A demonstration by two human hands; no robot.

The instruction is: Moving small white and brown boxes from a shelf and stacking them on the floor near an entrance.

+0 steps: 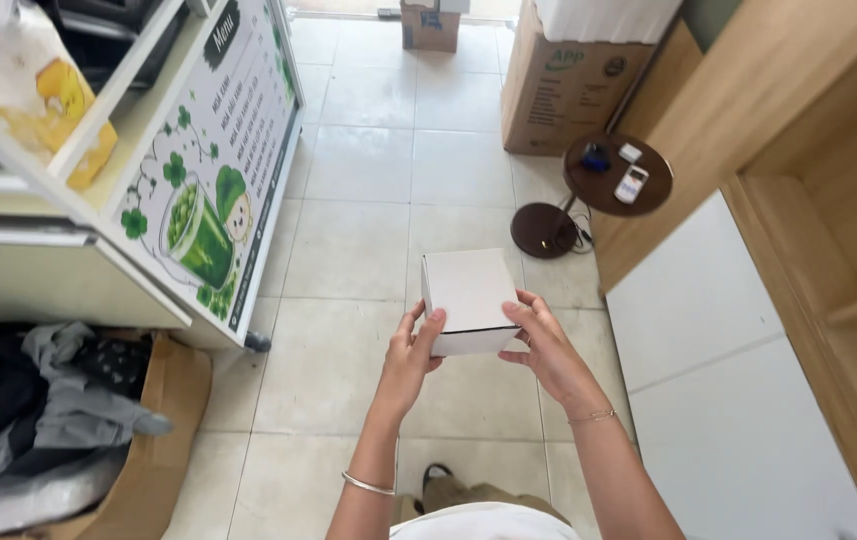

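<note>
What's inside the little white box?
That can't be seen. The white box is closed, its lid flat on top, so anything inside is covered. The left hand and right hand hold it over the tiled floor.

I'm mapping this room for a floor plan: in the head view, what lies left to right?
Clothes pile → menu board → left hand → white box → right hand → round side table → wooden shelf.

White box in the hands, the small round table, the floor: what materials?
White box: looks like matte paperboard, with crisp folded edges and a dark seam at the lid; both the left hand and the right hand hold it. Round table: dark brown top, probably wood or laminate, on a thin metal-looking stem. Floor: pale glazed tiles, grout lines and soft sheen.
</note>
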